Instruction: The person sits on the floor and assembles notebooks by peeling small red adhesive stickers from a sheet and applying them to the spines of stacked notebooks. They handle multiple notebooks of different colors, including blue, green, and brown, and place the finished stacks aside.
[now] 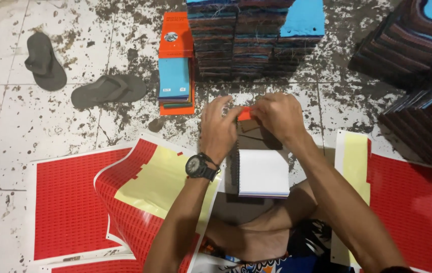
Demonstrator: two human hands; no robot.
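At the centre of the frame, a small red sticker [245, 114] is pinched between the fingers of both hands, at the top edge of a brown swatch book [256, 151] that rests on the person's lap. The left hand [219, 129], with a black wristwatch [202, 166] on its wrist, has its fingers curled closed on the sticker's left side; the right hand [278, 117] closes on it from the right, seemingly to keep the small piece flat and square against the book's cover. A white page [263, 173] of the book lies open toward the person, below the hands. Red sticker sheets [74, 202] with yellowish backing peeled bare lie on the floor at lower left and lower right, within easy reach of either hand. Just above the hands, an orange-covered swatch book [176, 63] lies on the speckled tiled floor [18, 126], with tall stacks of dark swatch books [246, 40] at upper centre and upper right. Two dark flip-flops [74, 76] lie at upper left, well apart.
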